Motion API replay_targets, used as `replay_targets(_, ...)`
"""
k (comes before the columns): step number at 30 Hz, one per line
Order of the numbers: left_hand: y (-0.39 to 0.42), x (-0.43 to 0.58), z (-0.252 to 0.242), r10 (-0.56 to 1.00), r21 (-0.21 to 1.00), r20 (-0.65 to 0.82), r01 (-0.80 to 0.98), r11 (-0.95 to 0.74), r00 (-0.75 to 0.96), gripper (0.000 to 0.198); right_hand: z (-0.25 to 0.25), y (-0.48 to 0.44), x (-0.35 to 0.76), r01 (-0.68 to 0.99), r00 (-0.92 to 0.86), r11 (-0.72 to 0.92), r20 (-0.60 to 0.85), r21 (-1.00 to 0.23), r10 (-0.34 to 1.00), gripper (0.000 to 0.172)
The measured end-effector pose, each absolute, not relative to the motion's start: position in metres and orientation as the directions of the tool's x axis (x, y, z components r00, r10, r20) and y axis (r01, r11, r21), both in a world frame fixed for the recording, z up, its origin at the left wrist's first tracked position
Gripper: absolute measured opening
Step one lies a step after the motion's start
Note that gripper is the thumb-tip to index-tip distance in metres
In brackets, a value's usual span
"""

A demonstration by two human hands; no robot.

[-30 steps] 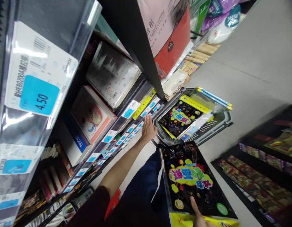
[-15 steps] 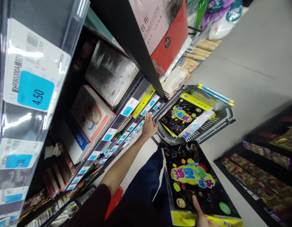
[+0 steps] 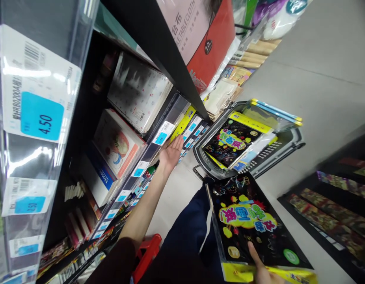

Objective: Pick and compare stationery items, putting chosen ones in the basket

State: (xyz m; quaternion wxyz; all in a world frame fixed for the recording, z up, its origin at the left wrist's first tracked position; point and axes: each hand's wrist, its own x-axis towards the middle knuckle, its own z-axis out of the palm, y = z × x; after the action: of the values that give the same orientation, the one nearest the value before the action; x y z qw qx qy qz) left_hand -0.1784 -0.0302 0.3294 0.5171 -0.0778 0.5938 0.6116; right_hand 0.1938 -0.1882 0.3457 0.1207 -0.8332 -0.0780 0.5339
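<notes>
My left hand (image 3: 170,155) is held out with the palm showing and the fingers extended beside the price-tag strip (image 3: 161,136) of the shelf. Nothing is in it. At the lower right, my right hand (image 3: 261,266) grips a black pack (image 3: 244,221) with colourful lettering and a yellow lower edge; the thumb lies on its front and the other fingers are hidden beneath. Beyond this pack stands a grey basket (image 3: 259,167) that holds a similar black pack (image 3: 229,140) and blue-and-yellow edged packs (image 3: 277,112).
Notebooks (image 3: 138,90) and boxed books (image 3: 117,144) fill the dark shelf at the left. A pink and red tablecloth pack (image 3: 206,47) is at the top. Another shelf (image 3: 327,213) stands at the right. A red object (image 3: 147,252) is beside my legs.
My left hand has moved left and turned so that its palm shows, away from the basket's edge. The basket and the held pack appear slightly further right.
</notes>
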Motion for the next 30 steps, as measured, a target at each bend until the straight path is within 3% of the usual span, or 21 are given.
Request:
replay_targets(6, -0.024, -0.199, 0.326, 0.441, 0.637, -0.726, -0.758, 0.142, -0.528, 0.05, 0.349, -0.18, 0.184, -0.109, 0.485, -0.976, -0.867, -0.191, 0.116, 0.104)
replay_targets(12, -0.009, -0.208, 0.313, 0.356, 0.685, -0.69, -0.727, 0.041, -0.63, 0.047, 0.34, -0.191, 0.183, -0.105, 0.45, -0.958, -0.872, -0.265, 0.192, 0.098)
replay_targets(22, 0.007, -0.215, 0.301, 0.191, 0.502, -0.841, -0.862, -0.071, -0.506, 0.038, 0.345, -0.187, 0.186, -0.133, 0.463, -0.962, -0.873, -0.238, 0.152, 0.102)
replay_targets(30, 0.015, -0.239, 0.305, 0.129, 0.639, -0.767, -0.767, 0.063, -0.628, 0.042, 0.342, -0.19, 0.188, -0.177, 0.492, -0.966, -0.867, -0.19, 0.08, 0.104)
